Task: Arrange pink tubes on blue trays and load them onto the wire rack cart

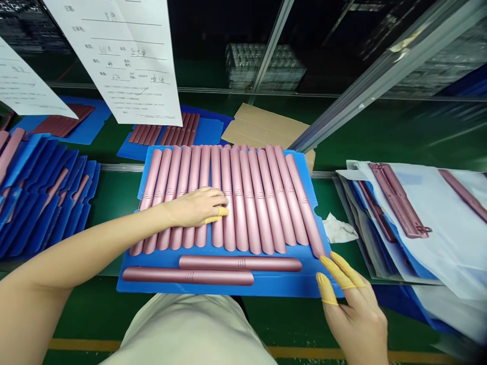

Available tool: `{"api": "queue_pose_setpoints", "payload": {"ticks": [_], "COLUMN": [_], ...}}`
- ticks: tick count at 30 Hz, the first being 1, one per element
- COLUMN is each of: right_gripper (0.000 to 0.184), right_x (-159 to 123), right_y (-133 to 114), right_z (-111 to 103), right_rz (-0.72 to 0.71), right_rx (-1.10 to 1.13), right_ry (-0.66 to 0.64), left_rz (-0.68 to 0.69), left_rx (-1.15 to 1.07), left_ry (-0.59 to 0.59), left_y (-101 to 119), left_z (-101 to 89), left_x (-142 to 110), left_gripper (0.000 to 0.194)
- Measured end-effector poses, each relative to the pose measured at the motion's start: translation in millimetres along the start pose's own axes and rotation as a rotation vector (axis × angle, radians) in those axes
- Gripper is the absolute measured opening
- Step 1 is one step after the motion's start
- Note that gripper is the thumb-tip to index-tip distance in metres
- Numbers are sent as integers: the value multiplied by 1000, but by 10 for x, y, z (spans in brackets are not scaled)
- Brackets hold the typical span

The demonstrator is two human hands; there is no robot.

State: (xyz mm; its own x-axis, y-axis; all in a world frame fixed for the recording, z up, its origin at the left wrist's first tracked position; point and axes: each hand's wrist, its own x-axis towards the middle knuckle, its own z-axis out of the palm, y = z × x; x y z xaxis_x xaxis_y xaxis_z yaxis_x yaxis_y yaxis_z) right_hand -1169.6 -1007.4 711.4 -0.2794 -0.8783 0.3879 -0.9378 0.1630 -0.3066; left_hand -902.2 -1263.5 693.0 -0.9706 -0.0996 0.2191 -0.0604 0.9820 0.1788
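Note:
A blue plastic sheet [160, 284] lies in front of me with several pink metal tubes [262, 197] lined up side by side on it. Two more pink tubes [239, 263] lie crosswise along its near edge. My left hand [196, 205] rests flat on the left-middle tubes, fingers stretched out, yellow cots on two fingertips. My right hand [350, 299] is at the sheet's near right corner, fingers extended with yellow cots, the tips touching the sheet edge beside the last tube. Neither hand holds anything.
Stacked blue sheets with pink parts [41, 197] stand at the left. More blue sheets with dark red parts [171, 134] and a cardboard piece [262, 129] lie behind. White bags with pink hinged parts [399, 203] sit at the right. Paper forms [125, 61] hang overhead.

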Motion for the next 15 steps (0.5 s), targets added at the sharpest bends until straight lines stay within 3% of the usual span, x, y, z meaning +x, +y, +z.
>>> {"api": "queue_pose_setpoints", "payload": {"ticks": [4, 11, 15], "right_gripper": [36, 37, 39], "right_x": [79, 270, 418], "right_y": [125, 416, 589], "right_z": [42, 196, 293], "right_rz": [24, 49, 92], "right_rx": [-23, -23, -32], "right_ry": [-6, -2, -31], "left_rz": [22, -47, -72], "left_rx": [-5, -24, -1], "left_ry": [-33, -53, -38], "left_y": [71, 118, 183], "left_z": [70, -1, -1], "left_x": [192, 177, 414], "left_gripper": [25, 21, 25]}}
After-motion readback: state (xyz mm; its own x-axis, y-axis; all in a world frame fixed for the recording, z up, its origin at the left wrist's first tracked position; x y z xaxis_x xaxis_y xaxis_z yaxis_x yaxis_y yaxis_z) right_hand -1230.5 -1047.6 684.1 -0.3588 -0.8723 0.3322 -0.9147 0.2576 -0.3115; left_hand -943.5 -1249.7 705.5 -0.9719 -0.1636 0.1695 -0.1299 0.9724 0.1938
